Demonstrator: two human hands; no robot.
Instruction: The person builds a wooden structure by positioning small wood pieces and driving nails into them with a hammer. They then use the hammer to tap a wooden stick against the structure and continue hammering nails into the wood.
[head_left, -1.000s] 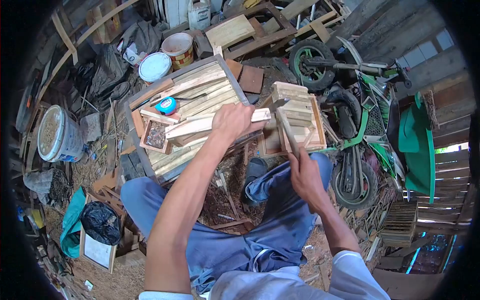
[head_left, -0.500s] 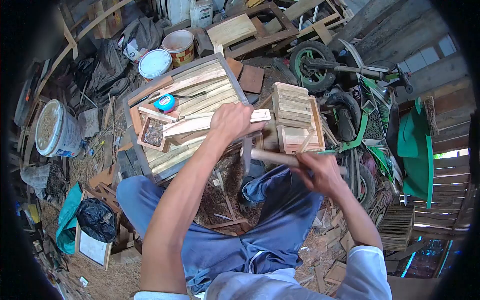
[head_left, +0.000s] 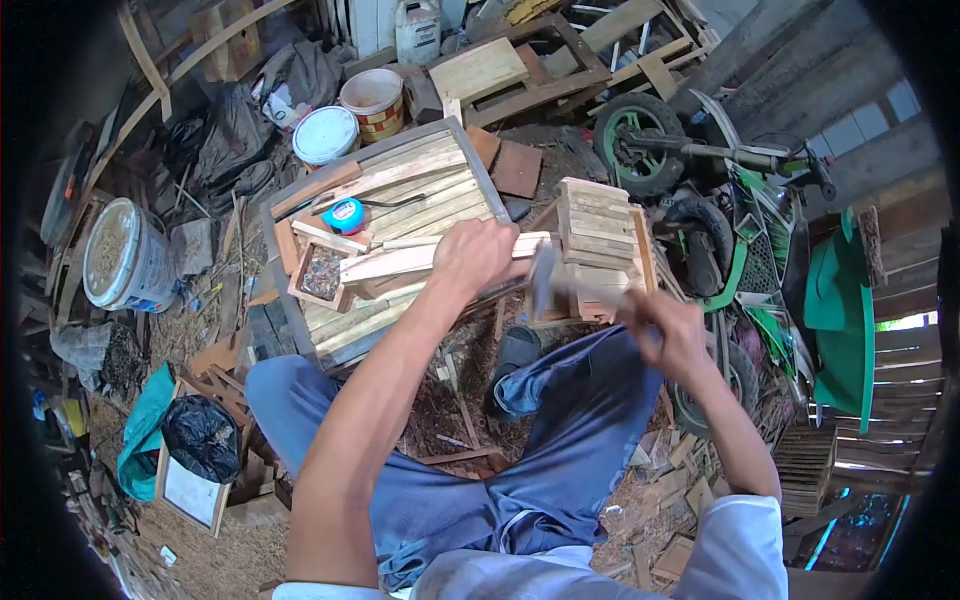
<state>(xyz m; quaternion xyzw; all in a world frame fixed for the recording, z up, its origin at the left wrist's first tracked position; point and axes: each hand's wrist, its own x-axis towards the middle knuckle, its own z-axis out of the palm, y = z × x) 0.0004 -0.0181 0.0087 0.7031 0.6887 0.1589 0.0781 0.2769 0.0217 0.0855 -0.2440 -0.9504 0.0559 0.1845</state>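
My left hand is closed around a pale wooden piece that lies across the slatted wooden tabletop. In my right hand is a hammer, its handle smeared by motion. The hammer head is right at the right end of the wooden piece. Left of the piece sits a small wooden box holding small metal bits. A blue tape measure lies just behind it, with a dark thin tool beside it.
A stack of slatted wooden pieces stands right of the tabletop. Farther right are a small green motorbike and a green plastic chair. Buckets stand behind the tabletop, and another bucket is at left. Wood scraps litter the floor.
The hammer has swung up from below the wooden piece to its right end, my right hand rising slightly. My left hand keeps its hold, and the whole view has shifted a little.
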